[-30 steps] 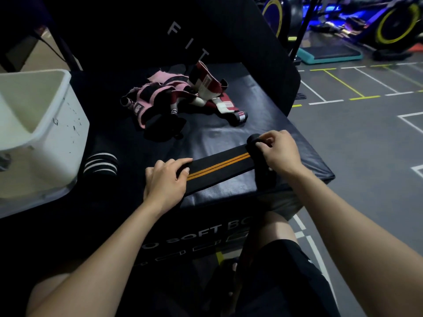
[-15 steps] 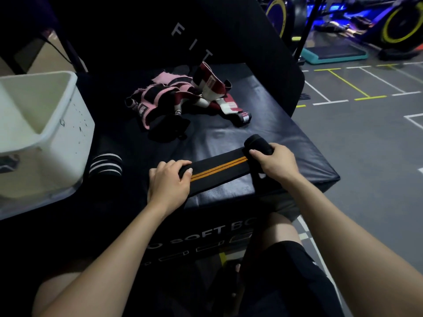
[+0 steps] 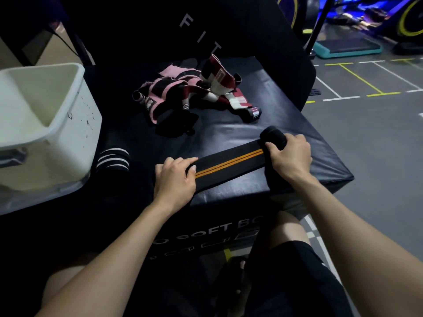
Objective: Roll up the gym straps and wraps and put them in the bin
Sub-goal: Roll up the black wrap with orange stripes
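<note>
We see one black wrap (image 3: 229,167) with two orange stripes stretched flat across the near edge of the box (image 3: 286,117). Its right end is wound into a single dark roll (image 3: 272,136), and the right hand (image 3: 289,159) curls its fingers round that roll, grasping it. The left hand (image 3: 175,178) lies on the wrap's other end, fingers bent over the band and thumb along its near edge, pinning it against the box top. The flat stretch between our two hands runs slightly uphill to the right.

Just left of the left hand stands one rolled wrap (image 3: 113,160), black with three white stripes, upright on the box and close to the bin (image 3: 75,124). We count one bin, white, open at the top, sitting at the left edge of the view; its near corner is just beside that striped roll. What lies inside it we cannot tell.

Further back, near the middle of the box, one loose pile (image 3: 190,92) of pink, dark red, white and black straps lies tangled; how many pieces it holds we cannot tell. A bare patch of box top lies between the pile and the stretched wrap. The box's right corner drops off just past the right hand, with grey floor (image 3: 366,145) beyond, marked by white and yellow lines.
</note>
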